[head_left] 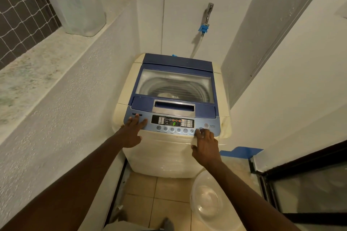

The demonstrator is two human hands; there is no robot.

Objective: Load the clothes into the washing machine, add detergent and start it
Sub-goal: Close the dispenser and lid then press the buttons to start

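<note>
On the washing machine (172,103), lid shut, display lit green.

Warm, fairly dim indoor light falls from above. Soft glare sits on the washer (173,110) lid window and on the clear basin (205,200). Wide-angle bending curves the walls at the edges. Near forearms look dark and slightly soft.

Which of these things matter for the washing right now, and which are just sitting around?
In use: washing machine, its closed lid, control panel, left hand, right hand.

Lying about: clear basin on the floor, plastic container on the ledge, wall tap.
</note>
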